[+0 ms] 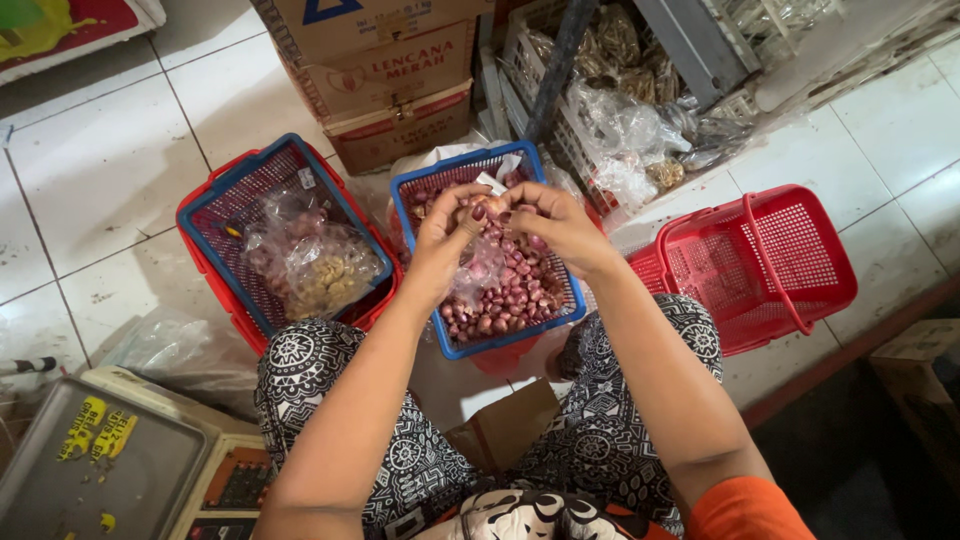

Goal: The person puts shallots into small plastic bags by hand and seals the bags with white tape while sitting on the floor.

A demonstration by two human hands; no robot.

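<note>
Both my hands are raised over a blue basket full of small red shallots. My left hand and my right hand meet at the fingertips and pinch the top of a clear plastic bag that hangs between them with shallots inside. The bag dangles just above the loose shallots in the basket.
Left of it stands a blue basket nested in a red one, holding clear bags of produce. An empty red basket lies at the right. Cardboard boxes and a white crate stand behind. A scale sits by my left knee.
</note>
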